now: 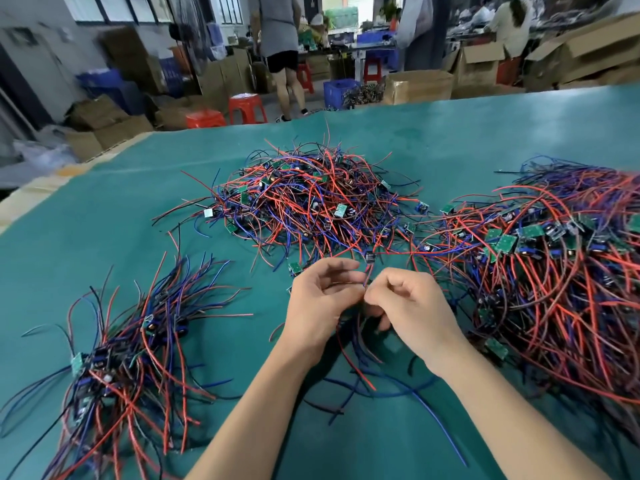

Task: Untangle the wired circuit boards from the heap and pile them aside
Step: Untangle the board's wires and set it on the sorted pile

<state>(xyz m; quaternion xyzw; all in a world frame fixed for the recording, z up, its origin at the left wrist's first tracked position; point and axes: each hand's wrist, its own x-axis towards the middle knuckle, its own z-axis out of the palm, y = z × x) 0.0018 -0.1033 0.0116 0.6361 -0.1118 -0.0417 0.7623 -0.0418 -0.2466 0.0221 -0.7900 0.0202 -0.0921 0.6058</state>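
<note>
The green-covered worktable (450,140) is evenly lit by bright, diffuse light, and pale sheen is seen on its far right part. Soft shadows are cast beneath the two bare forearms and the red, blue and black wire heaps (311,202). Daylight is blown out at the distant windows (117,6). Background cardboard boxes (419,86) are blurred, and straight lines are bent by wide-angle distortion at the edges.

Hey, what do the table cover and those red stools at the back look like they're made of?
Table cover: likely a rubber or vinyl mat, teal, matte with a faint sheen. Red stools: probably moulded plastic, glossy and uniform in colour; they are blurred, so that is uncertain.
</note>
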